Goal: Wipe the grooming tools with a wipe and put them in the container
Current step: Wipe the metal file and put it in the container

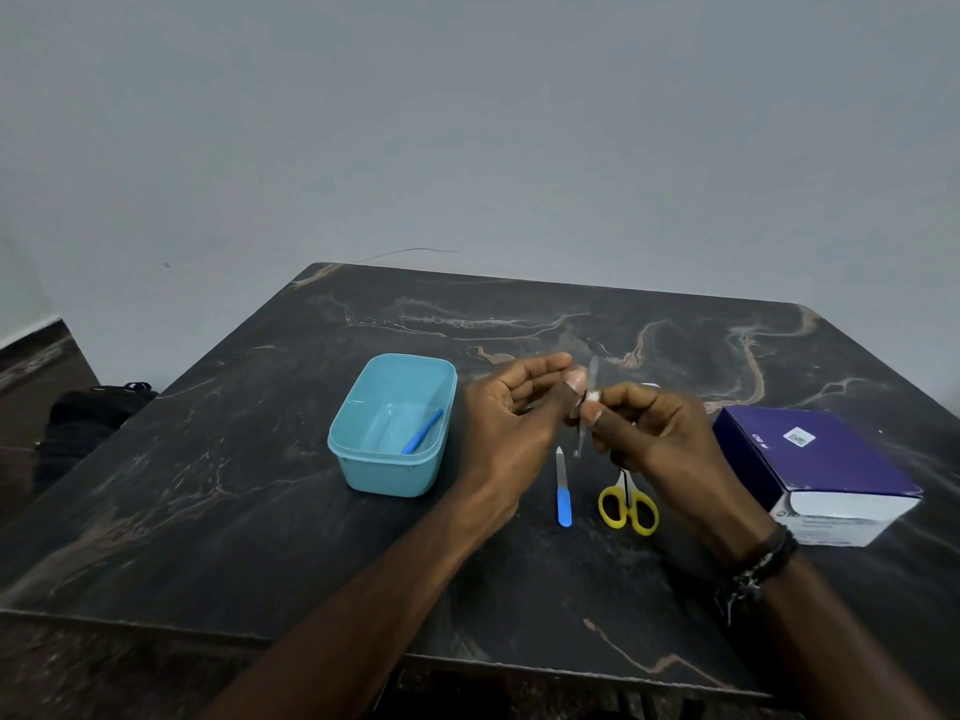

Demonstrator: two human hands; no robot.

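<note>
A thin silver metal grooming tool [586, 407], blurred, is standing nearly upright above the middle of the dark marbled tabletop [208, 511], pinched between both hands. The left hand [511, 407] is gripping it with thumb and fingers from the left side, while the right hand [649, 423] is pressing a small white wipe [592, 396] around its shaft with thumb and forefinger. A black beaded bracelet [763, 563] is sitting on the right wrist.

Just below the hands, a blue-handled metal nail file [562, 488] is lying on the tabletop, and beside it to the right small yellow-handled scissors [627, 504], partly hidden by the right hand. Left of the hands, a light blue rectangular plastic container [387, 475] is standing open, holding a slim blue stick-like tool [422, 431] leaning in its right side. Near the right edge, a purple and white cardboard box [815, 465] is resting flat.
</note>
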